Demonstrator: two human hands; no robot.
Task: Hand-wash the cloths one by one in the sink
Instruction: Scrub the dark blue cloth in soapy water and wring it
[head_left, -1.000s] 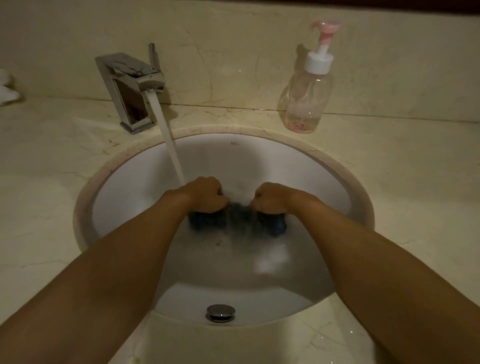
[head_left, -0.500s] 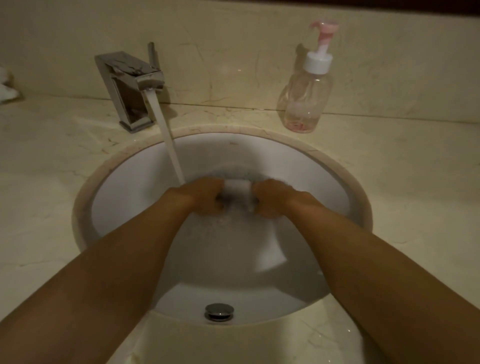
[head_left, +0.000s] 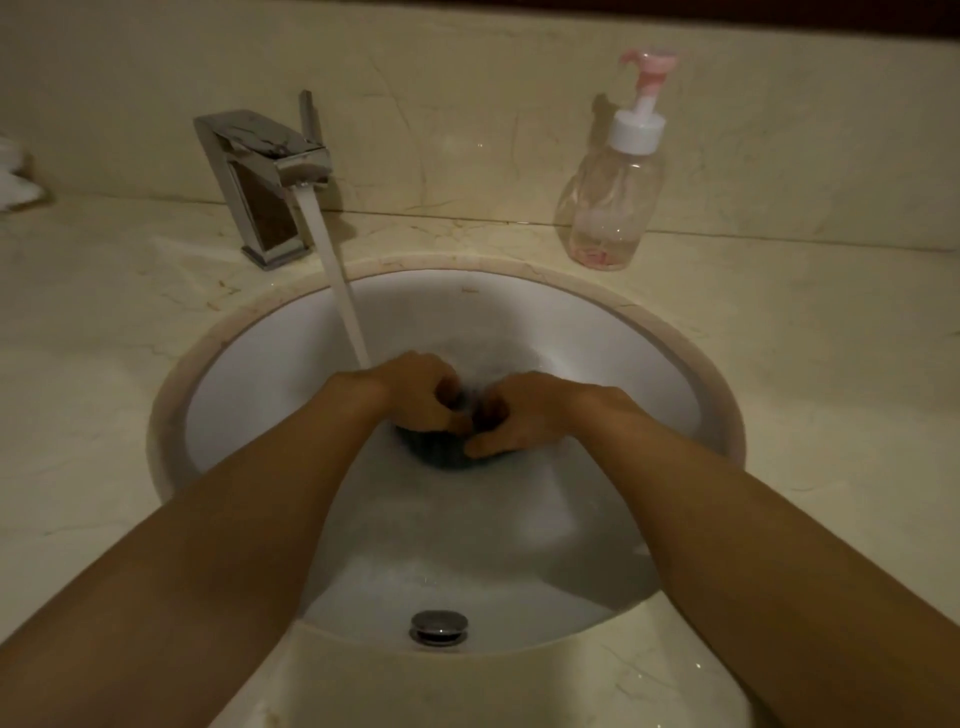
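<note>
Now my left hand (head_left: 415, 397) and right hand (head_left: 522, 418) have closed together, gripping the bunched cloth (head_left: 436, 458), drain (head_left: 439, 626) at six o'clock: mid-scrub.

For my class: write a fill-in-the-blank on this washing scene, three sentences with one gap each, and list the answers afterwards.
1. The left hand and right hand both grip a dark cloth in the ____.
2. The stream of water falls beside the ____ hand.
3. The soap bottle stands to the ____ of the faucet.
Answers: sink; left; right.
</note>
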